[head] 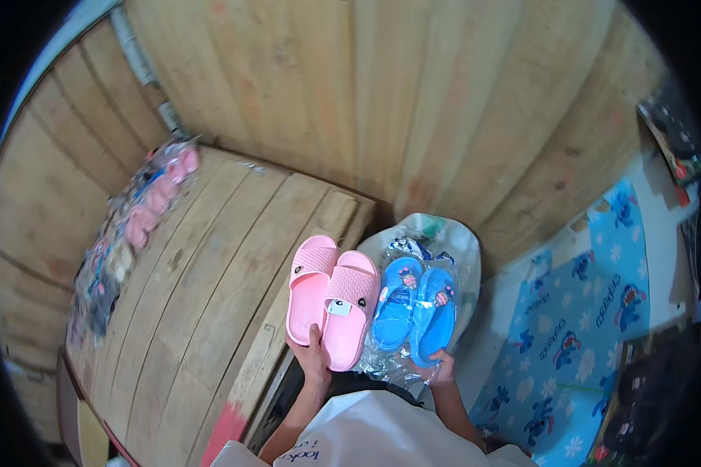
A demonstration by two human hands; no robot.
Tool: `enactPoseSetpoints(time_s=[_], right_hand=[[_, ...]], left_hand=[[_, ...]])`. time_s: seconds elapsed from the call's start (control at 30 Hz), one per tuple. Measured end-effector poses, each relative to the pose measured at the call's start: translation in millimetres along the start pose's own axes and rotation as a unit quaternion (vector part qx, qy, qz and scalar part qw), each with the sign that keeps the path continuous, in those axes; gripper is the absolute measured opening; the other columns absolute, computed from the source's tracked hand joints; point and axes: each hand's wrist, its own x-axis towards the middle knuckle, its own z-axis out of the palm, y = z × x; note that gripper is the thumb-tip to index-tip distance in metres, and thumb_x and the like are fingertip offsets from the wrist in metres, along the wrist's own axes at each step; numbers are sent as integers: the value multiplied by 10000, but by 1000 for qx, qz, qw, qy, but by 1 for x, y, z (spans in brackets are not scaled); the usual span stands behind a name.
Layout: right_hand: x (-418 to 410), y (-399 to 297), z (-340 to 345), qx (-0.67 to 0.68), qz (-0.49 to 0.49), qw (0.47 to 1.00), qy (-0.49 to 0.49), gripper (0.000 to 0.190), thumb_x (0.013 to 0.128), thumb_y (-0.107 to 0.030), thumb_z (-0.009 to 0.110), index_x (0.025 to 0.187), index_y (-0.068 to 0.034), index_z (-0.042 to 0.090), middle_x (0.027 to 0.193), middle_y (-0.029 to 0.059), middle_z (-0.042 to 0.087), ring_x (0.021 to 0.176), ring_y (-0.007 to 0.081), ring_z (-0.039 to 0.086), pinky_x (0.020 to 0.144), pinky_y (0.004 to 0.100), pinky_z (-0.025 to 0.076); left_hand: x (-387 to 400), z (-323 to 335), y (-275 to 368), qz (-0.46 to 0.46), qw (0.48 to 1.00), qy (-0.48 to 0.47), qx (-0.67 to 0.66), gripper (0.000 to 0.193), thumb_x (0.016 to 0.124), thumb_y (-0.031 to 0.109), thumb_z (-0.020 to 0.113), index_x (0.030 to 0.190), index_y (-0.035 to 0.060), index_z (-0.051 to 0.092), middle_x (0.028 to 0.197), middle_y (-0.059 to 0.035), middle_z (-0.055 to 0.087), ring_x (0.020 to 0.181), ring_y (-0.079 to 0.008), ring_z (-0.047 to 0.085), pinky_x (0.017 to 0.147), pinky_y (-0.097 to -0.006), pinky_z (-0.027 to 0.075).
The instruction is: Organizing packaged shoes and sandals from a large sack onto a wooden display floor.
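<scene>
My left hand [312, 356] grips a pair of pink slide sandals [350, 309] by the heel ends, thumb on top. They have woven-textured straps with small dark heart badges, and a white tag hangs at one strap. My right hand [438, 368] is closed on a pair of blue children's sandals [396, 318] with cartoon figures on the straps. Clear plastic wrapping [385, 365] surrounds the blue pair. Both pairs are held side by side, soles down, in front of my body. Beneath and beyond the blue pair is a white sack [470, 251].
A wooden plank platform [210, 262] stands at left, with plastic-wrapped footwear [143, 225] lined along its far-left side. Plank walls [415, 105] rise ahead. At right lies a blue cartoon-print mat [566, 327]. Dark packaged items [637, 391] sit at the lower right.
</scene>
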Motion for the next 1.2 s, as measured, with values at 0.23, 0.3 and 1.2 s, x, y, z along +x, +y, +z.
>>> enactPoseSetpoints(time_s=[0.23, 0.3, 1.2], right_hand=[[32, 43, 57, -66, 131, 989, 14, 729, 627, -97, 537, 1332, -4, 379, 1215, 173, 525, 1128, 357, 515, 1016, 603, 374], [44, 68, 77, -90, 166, 982, 21, 750, 618, -91, 536, 1343, 0, 367, 1239, 178, 511, 1146, 366, 503, 1015, 642, 357], [-61, 506, 200, -173, 496, 836, -158, 832, 605, -47, 530, 1394, 20, 274, 1327, 209, 436, 1232, 426, 430, 1058, 656, 312]], left_hand=[[-19, -73, 42, 68, 985, 141, -72, 608, 898, 152, 635, 1355, 49, 247, 1323, -170, 397, 1199, -259, 448, 989, -379, 427], [-22, -100, 56, 79, 977, 175, -94, 602, 902, 154, 631, 1356, 52, 248, 1323, -168, 395, 1202, -259, 444, 989, -379, 427], [-147, -552, 150, 192, 823, 495, -201, 569, 925, 140, 599, 1363, 66, 244, 1357, -155, 367, 1229, -255, 416, 1007, -382, 398]])
